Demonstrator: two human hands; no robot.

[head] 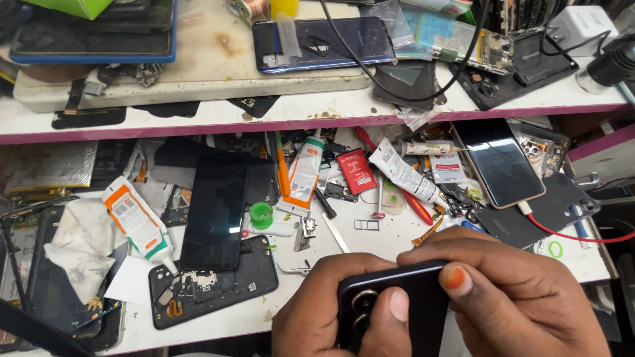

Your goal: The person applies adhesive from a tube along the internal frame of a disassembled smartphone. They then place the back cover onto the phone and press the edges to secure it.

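both hands' fingers [397, 305] pinching black glossy phone with round camera lenses [390, 304], held low over cluttered white desk [370, 241]: left hand [324, 317] under, right hand [509, 297] over top edge. beyond: white-orange glue tube [137, 221], dark glass screen panel [215, 211].

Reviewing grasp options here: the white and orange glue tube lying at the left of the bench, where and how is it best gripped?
Probably across the flat middle of the glue tube, from above. It lies flat, nozzle towards the opened phone, with the body's long sides mostly free; the cloth sits close on its left.
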